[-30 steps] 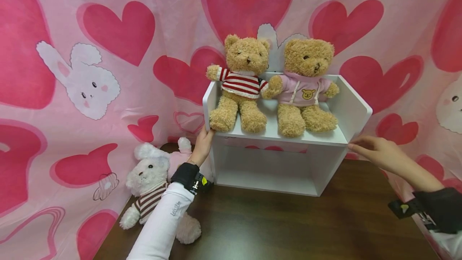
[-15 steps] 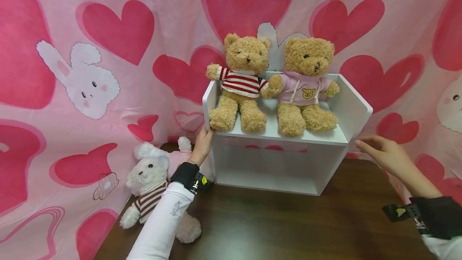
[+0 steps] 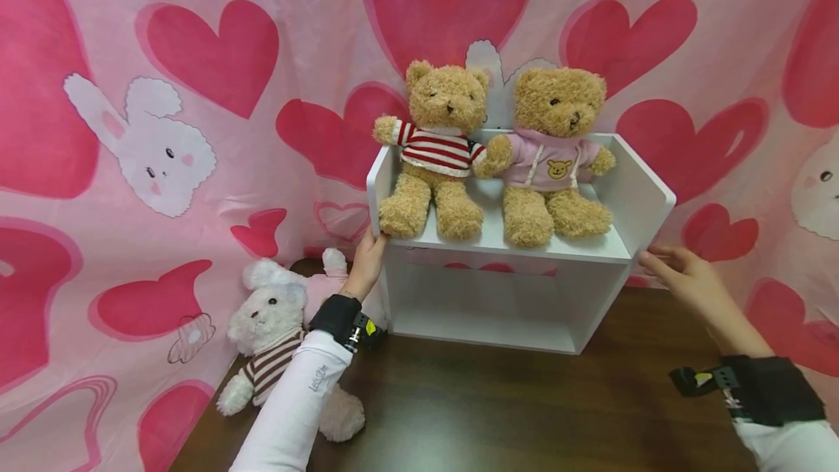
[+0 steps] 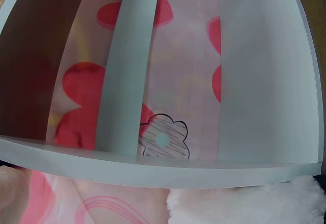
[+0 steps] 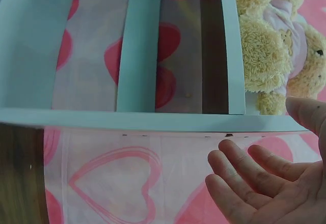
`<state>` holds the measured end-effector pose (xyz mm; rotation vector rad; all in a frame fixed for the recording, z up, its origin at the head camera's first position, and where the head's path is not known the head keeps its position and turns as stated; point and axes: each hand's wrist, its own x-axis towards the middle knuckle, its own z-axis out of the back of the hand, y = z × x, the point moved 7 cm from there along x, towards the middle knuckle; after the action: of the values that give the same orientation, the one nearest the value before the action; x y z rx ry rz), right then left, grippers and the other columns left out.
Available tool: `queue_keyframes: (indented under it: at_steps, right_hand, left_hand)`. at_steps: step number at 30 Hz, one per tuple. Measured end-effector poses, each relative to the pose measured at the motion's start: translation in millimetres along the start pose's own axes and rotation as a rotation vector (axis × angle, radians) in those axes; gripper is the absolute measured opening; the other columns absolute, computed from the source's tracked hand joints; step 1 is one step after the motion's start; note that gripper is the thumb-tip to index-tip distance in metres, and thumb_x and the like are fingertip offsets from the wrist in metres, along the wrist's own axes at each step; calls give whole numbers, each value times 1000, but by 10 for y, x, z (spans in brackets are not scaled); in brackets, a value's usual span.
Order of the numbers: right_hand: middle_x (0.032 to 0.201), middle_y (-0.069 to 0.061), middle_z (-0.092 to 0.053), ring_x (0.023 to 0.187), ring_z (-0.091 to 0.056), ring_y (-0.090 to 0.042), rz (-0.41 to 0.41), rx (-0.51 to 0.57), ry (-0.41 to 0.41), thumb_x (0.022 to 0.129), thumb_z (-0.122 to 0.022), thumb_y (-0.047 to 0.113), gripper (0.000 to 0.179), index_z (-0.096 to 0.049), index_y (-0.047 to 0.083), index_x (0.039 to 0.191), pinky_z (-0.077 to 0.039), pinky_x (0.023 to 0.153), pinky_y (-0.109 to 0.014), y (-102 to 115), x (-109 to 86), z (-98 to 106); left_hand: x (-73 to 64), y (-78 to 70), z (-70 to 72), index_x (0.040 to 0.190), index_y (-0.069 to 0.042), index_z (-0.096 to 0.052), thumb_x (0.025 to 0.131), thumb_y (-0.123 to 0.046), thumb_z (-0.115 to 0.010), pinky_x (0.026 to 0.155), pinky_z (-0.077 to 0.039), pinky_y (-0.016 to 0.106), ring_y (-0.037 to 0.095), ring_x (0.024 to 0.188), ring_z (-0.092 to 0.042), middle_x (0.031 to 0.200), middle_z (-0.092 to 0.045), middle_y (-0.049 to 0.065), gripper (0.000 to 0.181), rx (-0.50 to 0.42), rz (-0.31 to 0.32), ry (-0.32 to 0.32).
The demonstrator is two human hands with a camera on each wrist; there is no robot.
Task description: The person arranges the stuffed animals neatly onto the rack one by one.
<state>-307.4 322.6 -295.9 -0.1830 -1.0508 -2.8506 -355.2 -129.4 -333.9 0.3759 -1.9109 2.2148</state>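
Behind everything on my far left hangs a pink cloth (image 3: pixel 242 144) printed with hearts and rabbits. In front of it a white plush toy (image 3: pixel 269 312) in a brown-and-white striped top is on the dark wooden counter (image 3: pixel 485 414), its body partly covered by my white left sleeve (image 3: pixel 295 395). Just beside it, half hidden by my wrist and its black band (image 3: pixel 336 317), I see a second toy dressed in pink (image 3: pixel 319 297). My left hand (image 3: pixel 367 264) is at the front edge of the left side panel (image 3: pixel 375 195) of a white two-level shelf (image 3: pixel 485 330), touching it below the top level; most of those fingers are out of sight, so I cannot tell how tightly they close. The shelf stands on the counter. On its upper level sits a tan bear (image 3: pixel 446 122) in a red-and-white striped sweater, then, paws meeting, another tan bear (image 3: pixel 553 151) in a pink hoodie. Farther right rises the right side panel (image 3: pixel 645 188). My right hand (image 3: pixel 691 279) hangs along its outer side, fingers loosely bent and wide of the thumb; whether the thumb touches the panel I cannot tell.
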Motion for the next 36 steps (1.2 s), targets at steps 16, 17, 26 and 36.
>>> queue_keyframes:
  at_steps: [16, 17, 26, 36]
  right_hand:
    - [121, -41, -41, 94, -59, -24, -7, 66, -14, 95, -40, 36, 65, -30, -18, 131, -52, 74, -36, -47, 139, -111]
    - [123, -42, -39, 100, -54, -36, -27, 78, -3, 95, -39, 38, 68, -27, -17, 132, -49, 79, -44, -51, 147, -135]
    - [137, -38, -22, 119, -28, -51, -136, 260, 27, 93, -35, 49, 80, -8, -7, 142, -26, 92, -66, -81, 190, -325]
    - [143, -32, -17, 125, -22, -45, -247, 388, -81, 92, -33, 52, 81, -9, -7, 142, -18, 100, -61, -139, 237, -408]
  left_hand:
    - [67, 153, 15, 143, -7, -24, 99, -24, -37, 106, -21, 46, 26, 131, -28, 144, -30, 14, 49, 32, -4, -19]
    - [68, 157, 15, 143, -7, -24, 99, -25, -37, 106, -21, 46, 25, 131, -28, 144, -30, 14, 49, 30, -3, -20]
    - [68, 158, 9, 143, -5, -23, 99, -22, -37, 106, -21, 47, 26, 131, -27, 144, -30, 15, 49, 13, -12, -13]
    - [-35, -103, -5, 142, 2, -21, 99, -15, -35, 106, -20, 47, 31, 132, -25, 144, -27, 20, 48, 4, 11, 18]
